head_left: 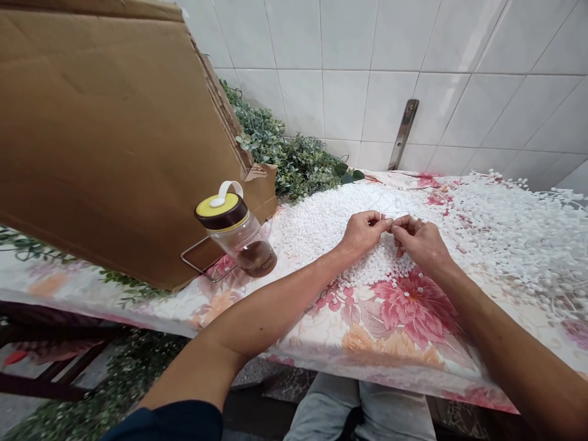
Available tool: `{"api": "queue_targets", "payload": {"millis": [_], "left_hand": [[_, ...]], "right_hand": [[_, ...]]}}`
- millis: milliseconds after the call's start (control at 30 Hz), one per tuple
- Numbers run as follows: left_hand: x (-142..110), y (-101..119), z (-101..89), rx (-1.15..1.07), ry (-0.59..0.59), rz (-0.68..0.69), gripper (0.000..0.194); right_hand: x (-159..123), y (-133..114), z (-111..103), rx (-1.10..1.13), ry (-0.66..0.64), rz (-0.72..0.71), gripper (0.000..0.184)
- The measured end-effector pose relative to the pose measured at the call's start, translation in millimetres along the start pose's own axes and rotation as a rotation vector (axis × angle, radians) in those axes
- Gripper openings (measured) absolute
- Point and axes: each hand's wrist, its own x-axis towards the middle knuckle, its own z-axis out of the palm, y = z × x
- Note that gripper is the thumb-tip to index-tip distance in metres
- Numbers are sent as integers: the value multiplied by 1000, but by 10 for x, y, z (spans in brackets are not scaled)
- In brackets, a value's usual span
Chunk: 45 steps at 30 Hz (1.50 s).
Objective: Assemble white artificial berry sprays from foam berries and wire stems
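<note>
My left hand (362, 234) and my right hand (418, 242) meet above a heap of small white beads (321, 229), which looks like artificial berry sprays. Their fingertips pinch a thin pale wire or stem (390, 223) between them. Its fine loop rises faintly above the fingers and is hard to make out. Both hands hover close over the beads, with the wrists resting near the heap. White sprigs with tiny round tips (514, 239) spread to the right of my right hand.
A floral cloth (413, 312) covers the table. On the left stand a large cardboard sheet (105, 147) and a yellow-lidded jar (241, 236) with brown liquid. Green artificial foliage (285, 153) lies along the tiled wall, which has a metal bracket (403, 135).
</note>
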Motion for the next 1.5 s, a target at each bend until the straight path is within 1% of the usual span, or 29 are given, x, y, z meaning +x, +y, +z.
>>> {"api": "queue_targets", "payload": {"millis": [200, 433, 667, 933, 1167, 1500], "left_hand": [[1, 0, -3, 12, 1, -7, 41], [2, -6, -7, 10, -11, -11, 33], [-12, 28, 0, -29, -4, -43, 41], [26, 19, -25, 7, 32, -29, 39], [19, 25, -24, 8, 32, -25, 42], [19, 9, -14, -10, 30, -22, 38]], "right_hand": [[2, 6, -4, -9, -4, -16, 18], [6, 11, -7, -6, -3, -4, 17], [17, 36, -20, -38, -21, -16, 17], [17, 31, -14, -10, -27, -39, 18], [4, 13, -22, -20, -20, -39, 18], [4, 9, -18, -18, -12, -29, 21]]}}
